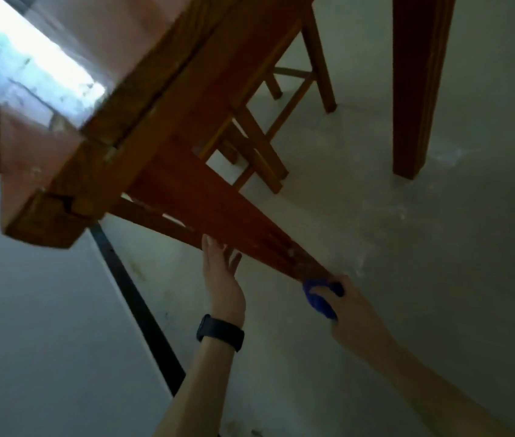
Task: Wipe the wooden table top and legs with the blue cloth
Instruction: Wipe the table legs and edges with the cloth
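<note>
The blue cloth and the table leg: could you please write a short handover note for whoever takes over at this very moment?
The left hand is open, its straight fingers resting against the near table leg, above the cloth.
The right hand grips the blue cloth and presses it to the foot of that leg, just above the floor.
Done: this leg seems wiped down to its foot. Glare hides whether the table top has been wiped.
Left: probably the far leg and any legs out of view; check the top.
</note>
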